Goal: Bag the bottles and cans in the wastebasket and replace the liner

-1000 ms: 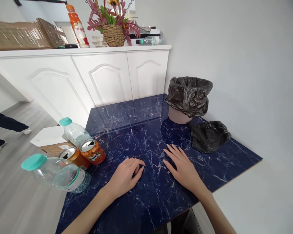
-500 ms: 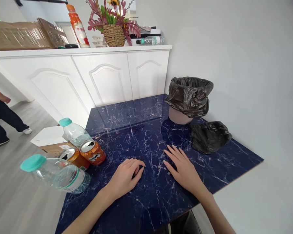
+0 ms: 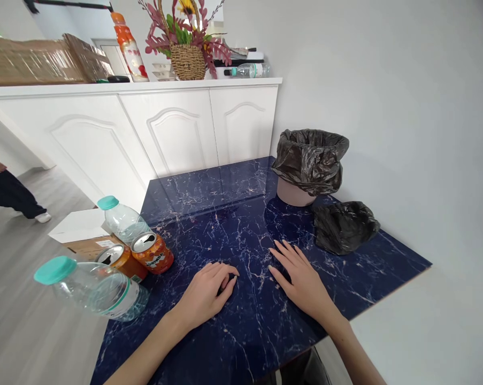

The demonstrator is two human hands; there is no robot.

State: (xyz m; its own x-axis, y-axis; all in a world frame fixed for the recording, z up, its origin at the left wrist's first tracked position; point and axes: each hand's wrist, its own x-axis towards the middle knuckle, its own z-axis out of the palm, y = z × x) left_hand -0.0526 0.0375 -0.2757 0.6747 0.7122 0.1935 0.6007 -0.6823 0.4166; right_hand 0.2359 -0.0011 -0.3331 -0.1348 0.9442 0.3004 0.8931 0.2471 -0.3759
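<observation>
Left hand point(image 3: 209, 291) curled, right hand point(image 3: 300, 282) spread, both on the blue table point(image 3: 245, 321)
From here the left thumb sits just by its forefinger while the right palm faces down; over past the left, the nearer orange can point(image 3: 158, 259) and the near bottle point(image 3: 123, 300) stand upright, long axes vertical, teal cap point(image 3: 55, 270) up; past the right, a crumpled black bag point(image 3: 343, 229) lies long side left to right, near the lined bin point(image 3: 293, 193)

The head-worn camera looks from above and behind the person's fingers point(image 3: 286, 252), facing forward and down across the worktop point(image 3: 225, 224), near enough to take in both forearms point(image 3: 156, 342), wide enough to show white cabinets point(image 3: 177, 139) beyond the fingers.
</observation>
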